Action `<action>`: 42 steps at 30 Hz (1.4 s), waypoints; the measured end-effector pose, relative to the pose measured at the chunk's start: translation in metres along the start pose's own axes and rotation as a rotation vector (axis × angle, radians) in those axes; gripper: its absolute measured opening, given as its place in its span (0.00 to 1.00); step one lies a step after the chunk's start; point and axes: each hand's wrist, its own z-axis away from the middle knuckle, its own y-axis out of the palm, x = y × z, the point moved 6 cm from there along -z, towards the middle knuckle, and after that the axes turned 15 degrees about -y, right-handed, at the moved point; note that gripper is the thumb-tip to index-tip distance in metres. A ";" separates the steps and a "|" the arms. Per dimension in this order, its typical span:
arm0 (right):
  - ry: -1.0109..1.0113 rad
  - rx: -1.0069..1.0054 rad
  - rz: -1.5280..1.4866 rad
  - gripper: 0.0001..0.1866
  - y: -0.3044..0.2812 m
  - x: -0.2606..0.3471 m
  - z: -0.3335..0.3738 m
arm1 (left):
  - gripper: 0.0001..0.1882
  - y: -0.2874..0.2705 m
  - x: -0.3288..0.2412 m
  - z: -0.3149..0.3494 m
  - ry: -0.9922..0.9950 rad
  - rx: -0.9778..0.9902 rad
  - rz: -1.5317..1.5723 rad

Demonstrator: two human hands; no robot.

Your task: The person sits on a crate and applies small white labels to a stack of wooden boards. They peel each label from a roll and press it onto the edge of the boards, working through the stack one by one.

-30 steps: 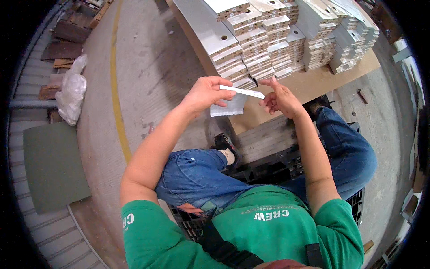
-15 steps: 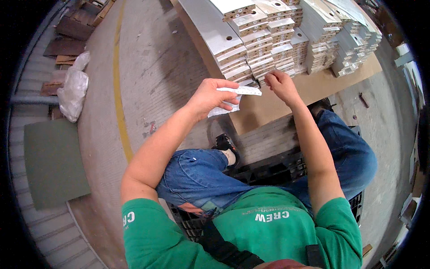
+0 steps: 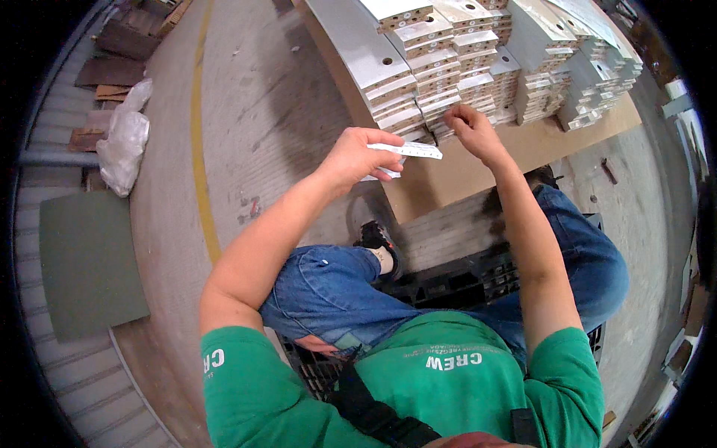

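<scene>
My left hand (image 3: 360, 153) is raised over the near corner of a brown board (image 3: 478, 168) and pinches a sheet of white stickers (image 3: 409, 151). My right hand (image 3: 470, 131) reaches forward, fingertips curled against the front edge of the stacked white panels (image 3: 441, 71). The panels lie in several low stacks on the board, with round holes on their faces. Whether anything sits between the right fingertips I cannot tell. I sit on a black plastic crate (image 3: 455, 280), in blue jeans and a green shirt.
Concrete floor with a yellow line (image 3: 198, 149) runs along my left. A white plastic bag (image 3: 123, 142) and brown board scraps (image 3: 112, 71) lie far left beside a green mat (image 3: 86, 261). More panel stacks (image 3: 590, 67) continue to the right.
Both hands have moved forward toward the stacks. My right hand left the sticker sheet and now touches the panel edges; the left still holds the sheet.
</scene>
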 end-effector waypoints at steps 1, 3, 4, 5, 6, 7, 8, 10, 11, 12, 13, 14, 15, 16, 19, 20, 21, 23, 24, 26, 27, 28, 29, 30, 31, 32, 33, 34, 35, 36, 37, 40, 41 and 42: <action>-0.001 0.000 -0.016 0.09 -0.004 0.005 0.002 | 0.18 0.001 -0.002 0.001 0.011 0.008 -0.001; -0.004 0.008 -0.056 0.08 -0.004 0.043 0.013 | 0.18 0.002 -0.002 0.003 0.019 -0.005 -0.017; -0.144 0.028 -0.033 0.08 0.000 0.071 0.017 | 0.18 0.003 -0.002 0.003 0.023 -0.009 -0.027; -0.282 0.046 -0.008 0.08 0.007 0.099 0.024 | 0.18 0.003 -0.001 0.002 0.016 -0.012 -0.027; -0.417 0.059 0.022 0.08 0.015 0.121 0.031 | 0.18 0.003 0.001 0.001 0.009 -0.010 -0.030; -0.511 0.078 0.171 0.09 0.024 0.134 0.035 | 0.18 0.003 0.002 0.001 0.003 -0.012 -0.033; -0.607 0.096 0.321 0.10 0.031 0.145 0.038 | 0.18 0.004 -0.001 0.002 0.004 -0.014 -0.050; -0.593 0.115 0.341 0.11 0.037 0.141 0.041 | 0.17 0.007 -0.007 0.007 0.006 -0.021 -0.083; -0.586 0.120 0.360 0.10 0.038 0.139 0.041 | 0.17 0.009 -0.007 0.007 0.011 -0.009 -0.099; -0.578 0.125 0.378 0.10 0.039 0.137 0.041 | 0.17 0.009 -0.006 0.006 0.015 0.002 -0.114; -0.596 0.107 0.395 0.10 0.040 0.138 0.041 | 0.17 0.010 -0.005 0.006 0.020 0.014 -0.129; -0.611 0.089 0.416 0.09 0.041 0.141 0.042 | 0.17 0.010 -0.006 0.007 0.020 0.015 -0.127; -0.625 0.071 0.438 0.09 0.040 0.143 0.042 | 0.17 0.010 -0.006 0.009 0.020 0.015 -0.124; -0.631 0.072 0.440 0.09 0.041 0.141 0.043 | 0.17 0.010 -0.006 0.010 0.020 0.016 -0.122; -0.645 0.075 0.466 0.10 0.044 0.138 0.043 | 0.16 0.009 -0.002 0.008 -0.012 0.044 -0.045; -0.643 0.080 0.488 0.11 0.044 0.139 0.045 | 0.16 0.009 -0.001 0.007 -0.028 0.050 -0.028; -0.641 0.084 0.510 0.11 0.045 0.141 0.046 | 0.16 0.010 0.000 0.007 -0.045 0.056 -0.011; -0.652 0.072 0.558 0.12 0.048 0.140 0.047 | 0.15 0.010 0.000 0.007 -0.074 0.060 0.033; -0.655 0.065 0.583 0.12 0.050 0.138 0.049 | 0.15 0.011 0.000 0.008 -0.086 0.058 0.061; -0.668 0.040 0.605 0.12 0.053 0.138 0.051 | 0.15 0.010 0.001 0.007 -0.107 0.060 0.108; -0.678 0.024 0.608 0.12 0.054 0.140 0.053 | 0.15 0.009 0.003 0.006 -0.115 0.063 0.127; -0.688 0.009 0.610 0.13 0.055 0.141 0.054 | 0.15 0.008 0.004 0.004 -0.123 0.067 0.146; -0.692 -0.009 0.602 0.12 0.054 0.142 0.056 | 0.15 0.008 0.005 0.003 -0.128 0.074 0.158; -0.695 -0.026 0.594 0.11 0.054 0.142 0.056 | 0.15 0.008 0.006 0.002 -0.132 0.081 0.171; -0.699 -0.043 0.585 0.10 0.054 0.142 0.057 | 0.15 0.008 0.007 0.002 -0.137 0.088 0.184; -0.637 -0.029 0.478 0.09 0.053 0.134 0.056 | 0.15 0.006 0.007 0.001 -0.137 0.061 0.178; -0.575 -0.014 0.371 0.08 0.051 0.123 0.056 | 0.15 0.005 0.007 0.001 -0.137 0.034 0.173; -0.513 0.002 0.264 0.07 0.049 0.112 0.055 | 0.15 0.002 0.008 0.000 -0.137 0.006 0.168; -0.240 0.012 -0.003 0.06 0.043 0.088 0.051 | 0.16 0.002 0.008 -0.001 -0.140 0.004 0.159; 0.034 0.022 -0.269 0.07 0.039 0.063 0.048 | 0.16 0.001 0.008 -0.001 -0.143 0.000 0.151; 0.181 -0.135 -0.494 0.08 0.033 0.037 0.044 | 0.16 0.000 0.009 -0.002 -0.146 -0.004 0.143; 0.220 -0.332 -0.454 0.08 0.009 -0.025 0.034 | 0.17 -0.001 0.015 -0.010 -0.169 -0.010 0.091; 0.226 -0.316 -0.401 0.08 0.010 -0.028 0.029 | 0.17 -0.002 0.017 -0.011 -0.168 -0.002 0.084; 0.230 -0.300 -0.347 0.08 0.011 -0.031 0.026 | 0.17 -0.002 0.019 -0.013 -0.166 0.006 0.078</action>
